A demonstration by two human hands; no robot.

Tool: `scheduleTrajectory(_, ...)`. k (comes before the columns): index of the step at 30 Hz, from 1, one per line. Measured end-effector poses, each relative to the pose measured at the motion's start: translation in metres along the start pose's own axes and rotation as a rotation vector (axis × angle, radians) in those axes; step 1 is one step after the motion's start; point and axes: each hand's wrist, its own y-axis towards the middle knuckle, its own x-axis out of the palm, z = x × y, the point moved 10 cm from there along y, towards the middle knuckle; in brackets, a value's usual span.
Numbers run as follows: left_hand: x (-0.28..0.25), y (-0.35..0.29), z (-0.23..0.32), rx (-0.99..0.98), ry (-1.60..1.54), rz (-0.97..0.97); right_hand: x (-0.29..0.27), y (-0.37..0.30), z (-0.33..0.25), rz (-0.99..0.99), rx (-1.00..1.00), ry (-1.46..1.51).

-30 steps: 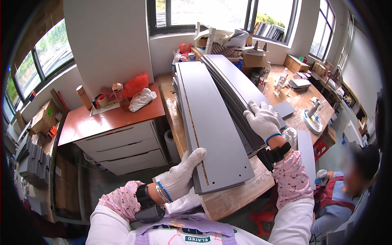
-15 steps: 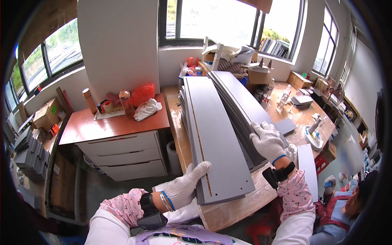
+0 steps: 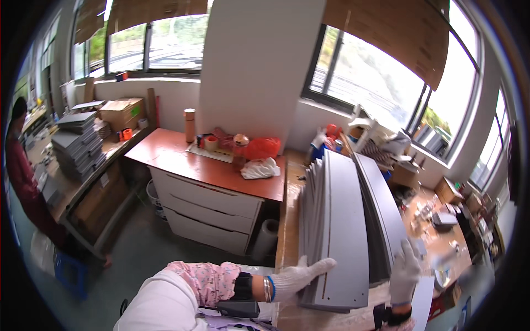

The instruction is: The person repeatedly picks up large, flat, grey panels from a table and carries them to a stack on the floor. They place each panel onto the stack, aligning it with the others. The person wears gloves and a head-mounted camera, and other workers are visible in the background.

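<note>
Two stacks of long grey panels lie side by side on a table. On the left stack, the top grey panel [image 3: 343, 231] has a narrow brownish groove along its left side and small holes at its near end. My left hand [image 3: 298, 278], in a white knit glove, holds that panel's near left edge. Its thumb reaches over the top, while the other fingers are mostly hidden along the side. At the near end of the right stack [image 3: 381, 198], my gloved right hand [image 3: 406, 270] rests against the right edge, fingers stretched out and apart.
Left of the panels stands a red-topped drawer cabinet [image 3: 215, 165] with a bottle, tape and a red bag on it. More grey pieces [image 3: 80, 146] are piled on a far-left bench. A person [image 3: 27, 171] stands beside that bench, near a blue stool [image 3: 70, 276].
The view has turned left, so the stacks sit farther right in the picture. Both hands remain at the stacks. A person at the far left has come into view; the one at lower right has left it.
</note>
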Motion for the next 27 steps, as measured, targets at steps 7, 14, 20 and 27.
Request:
scheduleTrajectory(7, 0.003, -0.01, 0.014, 0.116, 0.06, -0.027, 0.009, -0.08, -0.045, -0.557, 0.233, 0.414)
scheduleTrajectory(14, 0.012, -0.014, 0.017, 0.098, 0.05, 0.026, 0.043, -0.119, -0.032, -0.758, 0.076, 0.372)
scheduleTrajectory(20, 0.013, -0.029, 0.007, 0.043, -0.117, -0.076, 0.085, -0.157, -0.009, -0.731, -0.189, 0.39)
scheduleTrajectory(27, 0.014, -0.093, 0.005, -0.037, -0.071, -0.131, 0.094, -0.164, -0.037, -0.518, -0.101, 0.595)
